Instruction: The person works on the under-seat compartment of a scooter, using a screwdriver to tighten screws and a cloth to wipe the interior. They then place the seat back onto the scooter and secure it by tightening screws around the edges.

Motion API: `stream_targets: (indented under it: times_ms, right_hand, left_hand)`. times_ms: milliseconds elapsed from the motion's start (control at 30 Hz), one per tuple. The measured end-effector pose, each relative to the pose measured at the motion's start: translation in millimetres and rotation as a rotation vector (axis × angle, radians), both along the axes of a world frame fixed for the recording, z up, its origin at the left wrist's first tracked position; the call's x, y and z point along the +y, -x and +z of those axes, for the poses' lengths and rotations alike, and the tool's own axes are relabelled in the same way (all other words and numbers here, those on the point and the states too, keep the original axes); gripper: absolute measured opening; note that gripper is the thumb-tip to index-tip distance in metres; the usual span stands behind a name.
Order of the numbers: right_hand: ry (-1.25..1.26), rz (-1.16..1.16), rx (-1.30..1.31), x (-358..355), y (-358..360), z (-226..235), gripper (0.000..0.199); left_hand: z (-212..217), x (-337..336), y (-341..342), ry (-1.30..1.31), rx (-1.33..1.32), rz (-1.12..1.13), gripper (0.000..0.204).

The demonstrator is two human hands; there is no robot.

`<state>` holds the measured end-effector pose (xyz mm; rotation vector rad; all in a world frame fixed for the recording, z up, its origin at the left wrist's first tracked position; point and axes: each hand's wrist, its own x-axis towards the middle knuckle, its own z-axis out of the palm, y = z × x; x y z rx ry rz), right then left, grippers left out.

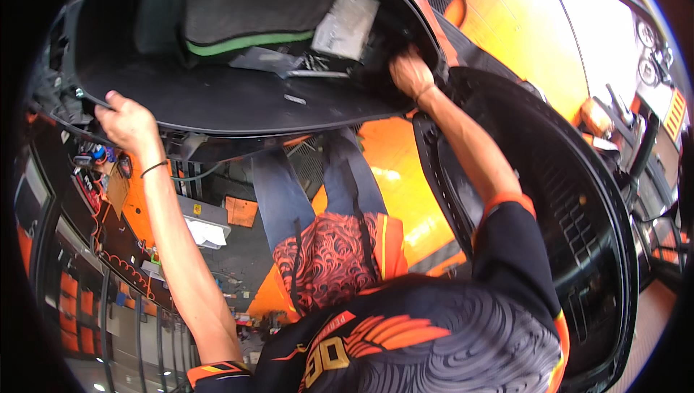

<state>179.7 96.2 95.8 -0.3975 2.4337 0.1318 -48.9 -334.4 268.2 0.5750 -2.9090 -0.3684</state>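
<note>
A long black storage compartment [238, 100], like the under-seat bin of a scooter, stretches across the upper part of the head view. At its left end my left hand [130, 124] is closed round the rim, thumb on top. My right hand [412, 74] reaches inside at the right end, fingers curled and slightly blurred; what they hold, if anything, is hidden. Inside the compartment lie a grey cloth pouch with green edging [253, 6], a clear plastic packet [347, 24], and a thin metal tool [318, 74].
Beneath my right arm stands a large black moulded shell [564, 198], perhaps a seat base. The floor is orange and dark. A grey tray with paper [206, 223] sits lower left, near several small bottles and tools. Another vehicle [643, 126] stands at the far right.
</note>
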Motion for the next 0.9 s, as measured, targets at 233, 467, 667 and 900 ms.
stream_targets:
  times_ms: [233, 467, 667, 900]
  right_hand:
    - [0.13, -0.053, 0.012, 17, -21, -11, 0.021]
    - [0.269, -0.032, 0.22, -19, 1, -7, 0.017]
    - [0.064, 0.083, 0.023, 3, -35, -18, 0.022]
    - [0.091, -0.037, 0.032, -10, -21, -7, 0.017]
  left_hand:
    - [-3, 8, 1, -0.108, 0.062, 0.03, 0.047]
    - [-8, 2, 1, -0.069, 0.084, 0.009, 0.047]
    - [-10, 5, -1, -0.001, 0.116, -0.037, 0.045]
    - [0, 13, 1, -0.145, 0.104, 0.046, 0.035]
